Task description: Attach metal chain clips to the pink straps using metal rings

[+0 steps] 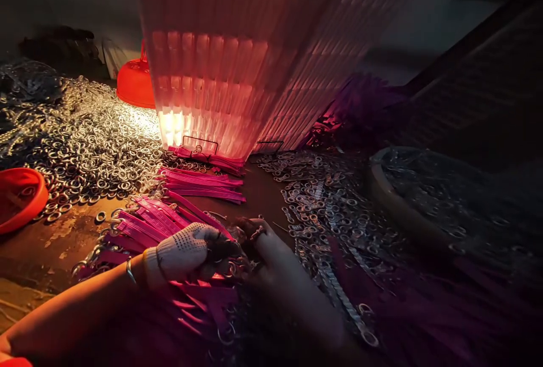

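The person's left hand (186, 251), in a white dotted glove, is closed on a pink strap (203, 283) at the near edge of the surface (55, 242). The bare right hand (271, 254) meets it from the other side, fingertips pinched on something small and dark between the two hands. It looks like a metal ring (255, 235), but the shadow is too deep to be sure. Both grips are narrow and busy at one spot, where strap and ring come together.

As for progress, I'd judge a good deal is done and far more is left. Just beyond the gloved hand lies a fanned heap of pink straps (148, 223) with rings at their ends, which look finished. Farther back sit two neat bundles of straps (199, 183) — too many in all to count, dozens at least. More straps spread under the forearms, some with rings showing.

The supply is huge. A wide drift of loose silver rings (85, 141) covers the left half of the surface, and a second drift (322, 197) lies to the right, hundreds in each, beyond counting. A round basin (382, 186) at the right holds still more, dimly.

Two orange bowls are in sight: one (19, 197) at the left edge and one (136, 81) overturned at the back. Between them and the hands rises a tall pink ribbed stack (237, 61), lit from below — blurred, so I can't tell what it is made of.
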A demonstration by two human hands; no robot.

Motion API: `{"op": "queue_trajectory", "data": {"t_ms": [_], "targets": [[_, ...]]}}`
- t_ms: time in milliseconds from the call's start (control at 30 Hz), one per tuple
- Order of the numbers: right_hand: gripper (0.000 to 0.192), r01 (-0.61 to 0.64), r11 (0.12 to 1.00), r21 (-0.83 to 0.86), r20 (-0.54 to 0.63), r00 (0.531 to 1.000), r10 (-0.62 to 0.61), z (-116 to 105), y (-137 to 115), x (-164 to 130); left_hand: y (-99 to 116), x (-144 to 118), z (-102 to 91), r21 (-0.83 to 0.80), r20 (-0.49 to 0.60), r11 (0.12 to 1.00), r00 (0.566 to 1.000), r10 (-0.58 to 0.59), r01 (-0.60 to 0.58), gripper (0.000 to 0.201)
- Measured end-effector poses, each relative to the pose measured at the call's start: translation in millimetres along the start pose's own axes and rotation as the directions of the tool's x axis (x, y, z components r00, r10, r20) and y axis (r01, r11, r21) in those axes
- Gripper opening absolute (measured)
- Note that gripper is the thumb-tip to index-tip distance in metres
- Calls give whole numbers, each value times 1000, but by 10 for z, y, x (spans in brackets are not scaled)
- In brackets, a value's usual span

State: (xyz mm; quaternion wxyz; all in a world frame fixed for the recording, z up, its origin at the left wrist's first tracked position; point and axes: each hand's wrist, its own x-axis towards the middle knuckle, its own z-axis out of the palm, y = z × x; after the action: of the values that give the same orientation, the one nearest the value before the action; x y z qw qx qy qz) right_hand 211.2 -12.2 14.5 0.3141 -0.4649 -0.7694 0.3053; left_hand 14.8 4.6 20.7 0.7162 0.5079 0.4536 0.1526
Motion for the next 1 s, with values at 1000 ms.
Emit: {"op": "queue_trajectory", "data": {"t_ms": [1000], "targets": [[36,-329,861,388,-27,930,367,86,246,-119,5,-17,68,-257,-105,961,991,79,-104,27]]}}
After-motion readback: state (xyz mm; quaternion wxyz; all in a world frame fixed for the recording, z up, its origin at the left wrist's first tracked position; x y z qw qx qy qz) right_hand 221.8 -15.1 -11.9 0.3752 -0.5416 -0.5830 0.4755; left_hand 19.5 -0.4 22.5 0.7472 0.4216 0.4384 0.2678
